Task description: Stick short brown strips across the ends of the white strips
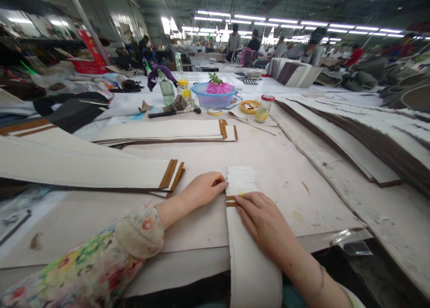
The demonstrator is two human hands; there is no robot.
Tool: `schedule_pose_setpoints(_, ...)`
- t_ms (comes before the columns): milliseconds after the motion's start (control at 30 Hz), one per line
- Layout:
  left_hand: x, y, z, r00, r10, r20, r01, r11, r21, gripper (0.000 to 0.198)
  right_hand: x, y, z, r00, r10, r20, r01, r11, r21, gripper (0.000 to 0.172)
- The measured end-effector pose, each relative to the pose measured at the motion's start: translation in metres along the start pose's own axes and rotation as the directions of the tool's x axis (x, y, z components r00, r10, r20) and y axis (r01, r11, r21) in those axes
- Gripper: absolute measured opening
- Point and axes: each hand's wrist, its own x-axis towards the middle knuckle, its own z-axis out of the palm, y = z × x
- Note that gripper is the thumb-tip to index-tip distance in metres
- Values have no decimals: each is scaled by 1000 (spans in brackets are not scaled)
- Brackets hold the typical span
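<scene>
A: Hands first. Count and positions?
B: Two. Clock centred on a layered set of thin white pieces (241, 179), twelve pointing away from the wearer. Left hand (208, 187) at nine, right hand (262, 214) at five.
A: Grip?
B: Left: fingers curled, thumb tip close in, almost closed, right at the white pieces' edge; cannot tell whether it pinches anything. Right: fingers laid nearly straight on the work; underside hidden, so cannot tell if it pinches.
A: The work itself?
B: One long cream flat strip (253, 263), running to six and past the near edge of the pale surface (285, 169). Two brown crosswise bands (230, 204) near its far end, right fingertips touching there. White pieces adjoin that end; layers too fine to count.
A: Other strips?
B: Two brown-banded cream stacks on the left: a larger stack (110, 164) at nine, a narrower stack (161, 129) at ten. One big dark-edged pile (363, 137) at two.
A: Far side?
B: One translucent blue plastic bowl (215, 100) between eleven and twelve. Two clear jars: a yellow-lidded jar (183, 92) at eleven, a red-lidded jar (264, 110) just past twelve. One round yellow dish (242, 108) at twelve, small bits inside, uncounted.
</scene>
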Motion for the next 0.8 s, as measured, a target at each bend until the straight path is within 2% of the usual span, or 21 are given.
schedule_pose_setpoints(100,4,1,3,1000,-16,-19,16,999,-42,19,0,0,1,1000,11,3,-11,1000,20,25)
schedule_pose_setpoints(200,3,5,3,999,18,-28,-21,993,-113,17,-1,-1,1,999,31,-8,-31,998,46,24)
schedule_pose_setpoints(333,0,15,3,999,47,-3,-46,955,-292,15,-3,0,2,998,45,-41,-43,997,59,23)
schedule_pose_setpoints(400,1,19,3,999,21,41,-3,913,-408,18,-5,1,2,998,43,-56,-39,997,61,23)
schedule_pose_setpoints(500,8,24,-1,988,-51,148,125,824,-552,28,-5,1,2,996,40,-79,-34,997,71,22)
schedule_pose_setpoints(600,22,32,-5,967,-68,243,186,844,-502,34,-4,0,1,996,47,-81,-40,995,86,22)
schedule_pose_setpoints(667,33,38,-5,949,-13,315,166,870,-464,37,-3,0,0,996,55,-64,-48,994,99,22)
schedule_pose_setpoints(800,51,48,4,886,167,433,93,850,-518,53,-3,-1,-1,997,75,-16,-73,992,105,21)
